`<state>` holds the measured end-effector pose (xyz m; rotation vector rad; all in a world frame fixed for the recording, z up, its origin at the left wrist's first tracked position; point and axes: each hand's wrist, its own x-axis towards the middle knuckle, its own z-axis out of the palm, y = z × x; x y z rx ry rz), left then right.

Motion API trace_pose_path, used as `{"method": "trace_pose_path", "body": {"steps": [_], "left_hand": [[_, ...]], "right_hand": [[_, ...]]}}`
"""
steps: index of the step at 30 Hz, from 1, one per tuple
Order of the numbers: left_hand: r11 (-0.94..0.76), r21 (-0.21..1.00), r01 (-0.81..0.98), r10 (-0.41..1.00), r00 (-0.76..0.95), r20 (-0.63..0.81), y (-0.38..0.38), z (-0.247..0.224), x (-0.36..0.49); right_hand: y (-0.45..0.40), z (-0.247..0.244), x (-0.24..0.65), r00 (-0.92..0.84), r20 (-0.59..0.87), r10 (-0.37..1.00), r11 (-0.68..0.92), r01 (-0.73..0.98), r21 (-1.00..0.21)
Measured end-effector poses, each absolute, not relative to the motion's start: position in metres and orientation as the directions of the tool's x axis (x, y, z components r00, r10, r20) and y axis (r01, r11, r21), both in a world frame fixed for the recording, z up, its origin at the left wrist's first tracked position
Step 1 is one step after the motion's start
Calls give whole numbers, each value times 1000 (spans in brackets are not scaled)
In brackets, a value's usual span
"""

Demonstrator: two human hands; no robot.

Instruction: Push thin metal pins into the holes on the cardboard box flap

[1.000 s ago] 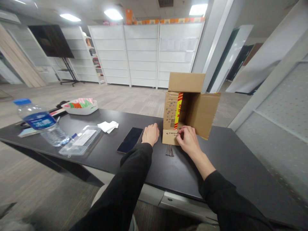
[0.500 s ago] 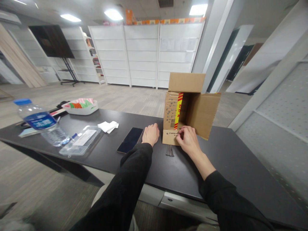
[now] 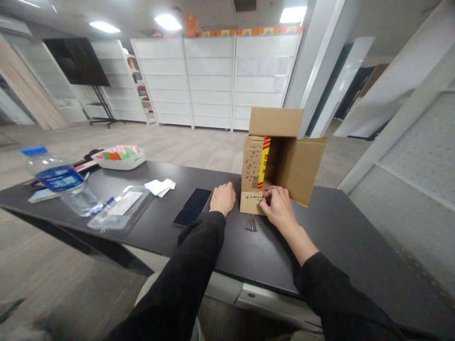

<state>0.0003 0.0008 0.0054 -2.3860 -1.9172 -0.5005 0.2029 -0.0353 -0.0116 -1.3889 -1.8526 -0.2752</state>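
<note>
An open cardboard box stands on the dark table, its front flap marked with a row of small dark holes. My right hand is at that flap, thumb and fingers pinched together; whatever they hold is too small to make out. Beside the box, to its left, my left hand rests on the table with its fingers curled, their tips hidden. Several thin dark nails lie just in front of the flap. Round grey heads dot the box's left panel, next to red and yellow tape.
A phone lies left of my left hand. Farther left are folded white tissues, a clear plastic case, a water bottle and a white basket of colourful packets. The table's right edge runs beyond the box.
</note>
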Motion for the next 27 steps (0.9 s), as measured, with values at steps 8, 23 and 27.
{"method": "trace_pose_path", "body": {"steps": [8, 23, 27], "left_hand": [[-239, 167, 957, 940, 185, 286, 1, 5, 1], [-240, 169, 956, 939, 184, 291, 2, 3, 0], [-237, 184, 954, 945, 182, 271, 2, 4, 0]], "right_hand": [[-34, -12, 203, -99, 724, 683, 393, 885, -250], [-36, -9, 203, -76, 733, 676, 395, 877, -273], [-36, -10, 204, -74, 726, 683, 392, 876, -280]]}}
